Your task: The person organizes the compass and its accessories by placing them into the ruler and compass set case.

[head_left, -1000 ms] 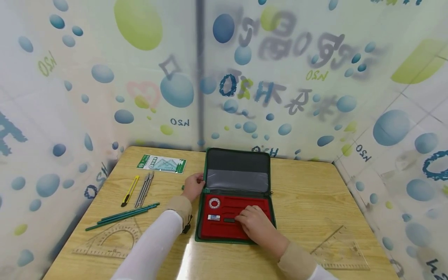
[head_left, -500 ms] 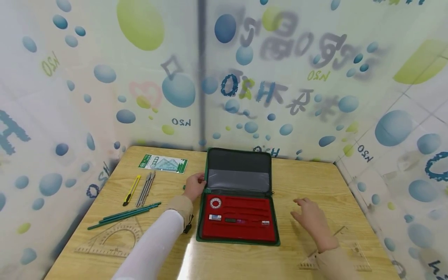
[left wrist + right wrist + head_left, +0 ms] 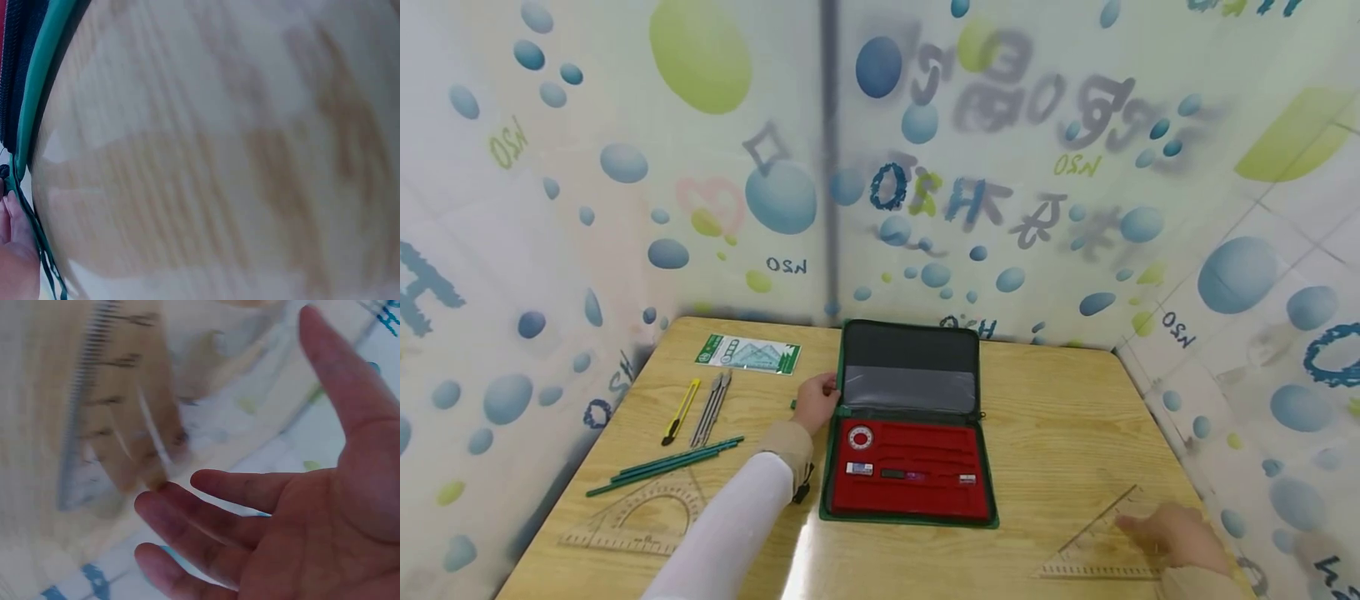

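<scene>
A green zip case (image 3: 912,521) lies open mid-table, its lid leaning back and its tray lined in red. In the tray are a white ring with markings (image 3: 860,427), a white-and-blue eraser (image 3: 859,468), a small dark slim piece (image 3: 892,473) and a small silvery piece (image 3: 967,479). My left hand (image 3: 817,402) grips the lid's left edge by the hinge; the left wrist view catches its fingers (image 3: 19,219) beside the green edging and strap. At the right, my right hand (image 3: 1180,533), fingers spread and holding nothing, hovers over a clear set square (image 3: 1093,554).
On the left are a packaged ruler set (image 3: 748,354), a yellow utility knife (image 3: 681,411), silver compass-like tools (image 3: 711,408), several green pencils (image 3: 662,467) and another clear set square with a protractor arc (image 3: 625,525). Patterned curtains (image 3: 1000,208) enclose the table (image 3: 1045,400).
My right hand has left the case's tray and travelled right to the clear set square, uncovering the small silvery piece. My left hand stays at the lid's edge.
</scene>
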Tool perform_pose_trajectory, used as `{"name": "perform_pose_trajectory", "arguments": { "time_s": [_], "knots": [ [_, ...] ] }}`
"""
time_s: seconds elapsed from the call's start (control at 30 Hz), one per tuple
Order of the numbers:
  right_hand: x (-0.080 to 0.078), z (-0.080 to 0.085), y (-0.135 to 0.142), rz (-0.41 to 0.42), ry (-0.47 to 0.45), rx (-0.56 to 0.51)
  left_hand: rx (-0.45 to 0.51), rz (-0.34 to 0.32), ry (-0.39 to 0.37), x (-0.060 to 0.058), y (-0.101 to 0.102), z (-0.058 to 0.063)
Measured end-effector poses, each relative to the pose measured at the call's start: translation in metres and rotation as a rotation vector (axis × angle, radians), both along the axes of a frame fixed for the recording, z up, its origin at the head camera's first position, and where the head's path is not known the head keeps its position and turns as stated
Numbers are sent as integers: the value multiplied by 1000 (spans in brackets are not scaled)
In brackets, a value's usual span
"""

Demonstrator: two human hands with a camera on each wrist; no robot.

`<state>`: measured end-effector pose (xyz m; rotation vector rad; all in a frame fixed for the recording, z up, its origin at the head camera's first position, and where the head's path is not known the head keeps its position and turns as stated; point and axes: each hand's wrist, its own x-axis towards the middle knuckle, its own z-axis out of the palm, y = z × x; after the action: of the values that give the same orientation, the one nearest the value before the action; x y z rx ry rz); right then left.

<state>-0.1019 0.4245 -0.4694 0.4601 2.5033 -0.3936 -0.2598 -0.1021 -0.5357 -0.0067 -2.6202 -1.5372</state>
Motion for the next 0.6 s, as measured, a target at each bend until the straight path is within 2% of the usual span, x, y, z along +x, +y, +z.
{"name": "perform_pose_trajectory", "arguments": {
  "time_s": [0.17,0.27,0.43,0.6],
  "knots": [
    [-2,-7,1,29,-50,52,-12,1,21,-1,-1,-4],
    [-5,-8,-1,19,-55,69,-16,-2,31,-2,-1,-5],
    [-14,-10,3,-2,-48,32,-11,1,31,-2,-1,-5],
    [-24,-14,13,-23,-83,-12,-8,0,17,-3,-2,-5]
  ]
}}
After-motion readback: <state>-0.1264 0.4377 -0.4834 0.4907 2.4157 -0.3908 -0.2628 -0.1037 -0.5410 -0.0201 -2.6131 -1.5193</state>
